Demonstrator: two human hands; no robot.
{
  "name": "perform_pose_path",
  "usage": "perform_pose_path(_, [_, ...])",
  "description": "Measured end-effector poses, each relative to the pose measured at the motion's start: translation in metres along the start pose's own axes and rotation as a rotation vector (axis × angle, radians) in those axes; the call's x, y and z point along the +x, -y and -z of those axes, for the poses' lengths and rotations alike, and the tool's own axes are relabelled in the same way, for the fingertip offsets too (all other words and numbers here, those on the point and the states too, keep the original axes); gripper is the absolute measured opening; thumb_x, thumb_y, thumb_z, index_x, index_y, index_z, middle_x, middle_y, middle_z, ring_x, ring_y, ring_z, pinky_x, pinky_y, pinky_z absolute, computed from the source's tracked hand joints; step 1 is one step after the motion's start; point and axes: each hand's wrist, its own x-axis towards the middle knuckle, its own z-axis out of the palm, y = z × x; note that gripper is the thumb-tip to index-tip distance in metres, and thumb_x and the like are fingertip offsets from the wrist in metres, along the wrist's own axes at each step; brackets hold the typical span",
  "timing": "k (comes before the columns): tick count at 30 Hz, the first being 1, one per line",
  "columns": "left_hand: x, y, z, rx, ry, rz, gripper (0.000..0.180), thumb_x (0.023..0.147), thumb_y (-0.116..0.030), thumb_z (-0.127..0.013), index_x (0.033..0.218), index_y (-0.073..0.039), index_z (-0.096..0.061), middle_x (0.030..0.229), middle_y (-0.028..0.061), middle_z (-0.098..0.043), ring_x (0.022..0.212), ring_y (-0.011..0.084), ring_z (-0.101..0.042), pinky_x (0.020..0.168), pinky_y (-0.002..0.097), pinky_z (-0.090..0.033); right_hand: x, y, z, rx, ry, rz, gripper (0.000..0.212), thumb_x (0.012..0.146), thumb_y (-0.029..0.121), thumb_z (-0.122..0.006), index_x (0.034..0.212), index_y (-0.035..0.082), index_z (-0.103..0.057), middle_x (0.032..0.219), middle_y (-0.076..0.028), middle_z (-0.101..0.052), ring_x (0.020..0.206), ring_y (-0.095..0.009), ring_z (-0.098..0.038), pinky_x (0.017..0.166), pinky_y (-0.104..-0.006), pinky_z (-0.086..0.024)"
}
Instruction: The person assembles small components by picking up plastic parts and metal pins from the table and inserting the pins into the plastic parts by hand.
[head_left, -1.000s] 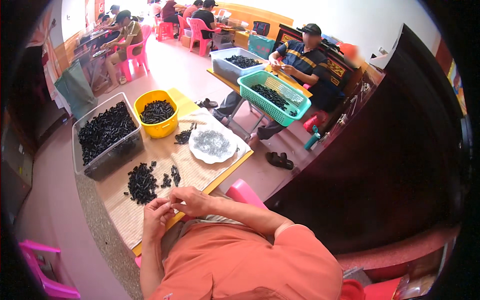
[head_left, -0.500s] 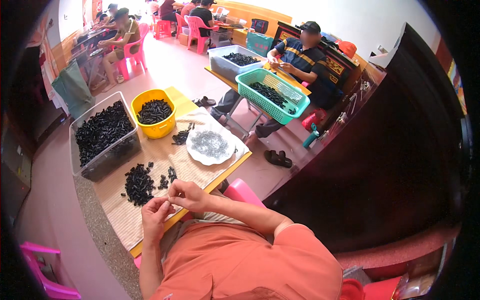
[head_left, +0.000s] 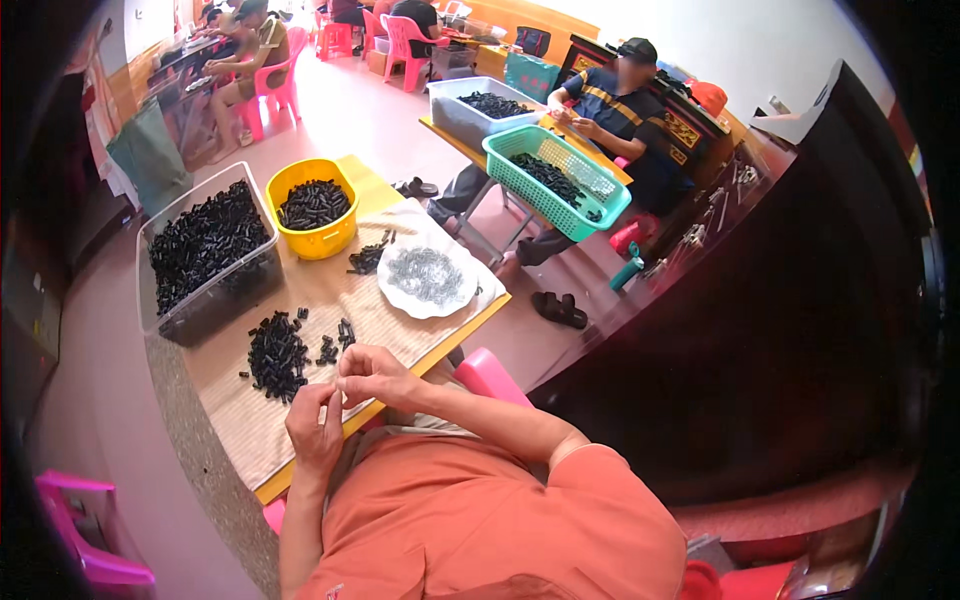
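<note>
At the table's near edge my left hand (head_left: 315,430) and my right hand (head_left: 376,377) meet fingertip to fingertip. Both are closed in a pinch; whatever lies between the fingers is too small to make out. Just beyond them, on a striped cloth (head_left: 225,420), sits a pile of short black tubular pieces (head_left: 277,355), with a few loose black pieces (head_left: 328,350) beside it. A white scalloped plate (head_left: 432,306) of small clear or silvery bits stands farther right. A smaller group of black pieces (head_left: 368,260) lies next to the plate.
A clear bin (head_left: 215,308) and a yellow tub (head_left: 325,240), both full of black pieces, stand at the table's far left. Across the way, a person (head_left: 610,100) sits behind a green basket (head_left: 560,205) and a grey bin (head_left: 465,125). A dark panel (head_left: 760,330) rises at right.
The view has shifted slightly, moving the scene a little. My hands stay pinched together, with the left hand's fingers now more upright against the right.
</note>
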Motion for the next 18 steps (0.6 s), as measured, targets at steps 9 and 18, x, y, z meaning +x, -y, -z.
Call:
perform_pose_path(9, [-0.005,0.001,0.001,-0.119,-0.016,0.189,0.008,0.094,-0.005,-0.06,0.09,0.001,-0.058,0.08,0.0093,-0.059,0.074,0.0183,-0.062,0.066,0.0291,-0.049,-0.003,-0.005,-0.012,-0.165,0.009,0.11,0.019,0.099,0.011,-0.059,0.112,-0.002,-0.063,0.097,-0.005,-0.064,0.087,-0.012,-0.066,0.075,-0.0255,-0.057])
perform_pose_path(18, [-0.006,0.006,-0.001,-0.512,-0.042,0.416,0.015,0.1,-0.015,-0.057,0.094,-0.001,-0.06,0.082,0.0024,-0.062,0.074,0.0078,-0.059,0.068,0.0226,-0.048,-0.002,-0.012,-0.017,-0.618,-0.091,0.457,0.011,0.096,0.002,-0.061,0.103,-0.005,-0.063,0.091,-0.009,-0.063,0.074,-0.012,-0.065,0.066,-0.0247,-0.055])
